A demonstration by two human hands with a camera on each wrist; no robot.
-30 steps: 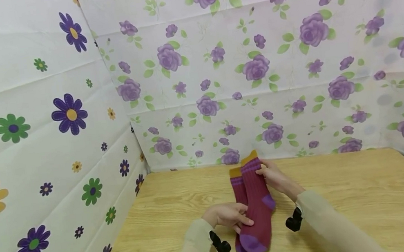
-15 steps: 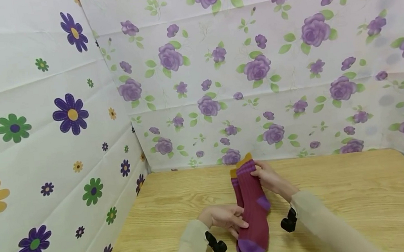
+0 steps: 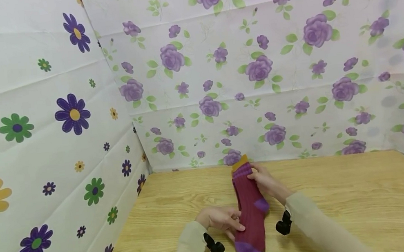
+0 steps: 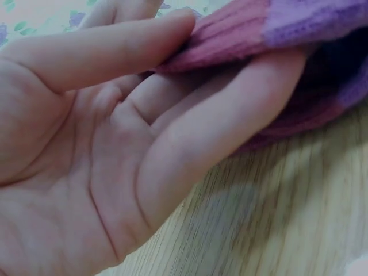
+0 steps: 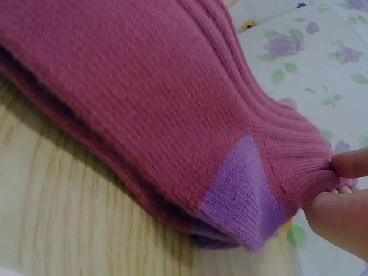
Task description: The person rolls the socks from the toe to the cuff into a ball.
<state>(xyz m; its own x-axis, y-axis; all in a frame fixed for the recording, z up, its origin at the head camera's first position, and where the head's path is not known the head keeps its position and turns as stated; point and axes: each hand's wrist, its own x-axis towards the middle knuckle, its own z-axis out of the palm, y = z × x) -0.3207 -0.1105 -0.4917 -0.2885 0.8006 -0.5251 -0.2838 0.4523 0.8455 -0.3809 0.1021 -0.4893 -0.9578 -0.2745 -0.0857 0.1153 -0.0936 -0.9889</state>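
Note:
A maroon sock (image 3: 250, 215) with a purple toe and heel and a mustard cuff edge lies over a second, matching sock (image 3: 236, 192), which it almost wholly covers. Near the foot end, my left hand (image 3: 221, 219) pinches the upper sock's left edge; in the left wrist view the thumb is on top and other fingers (image 4: 230, 115) reach in between the two layers. My right hand (image 3: 267, 180) pinches the upper sock's right edge just below the cuff. In the right wrist view the purple heel (image 5: 244, 198) sits slightly above the lower sock's heel.
The socks are on a light wooden table (image 3: 342, 197). A white cloth with purple roses (image 3: 259, 68) hangs behind the table, and a flower-print cloth (image 3: 71, 115) hangs at the left. Each wrist carries a small black camera (image 3: 214, 246).
Both hands have shifted the upper sock left over the lower one. Their cuffs and toes, apart before, now nearly line up.

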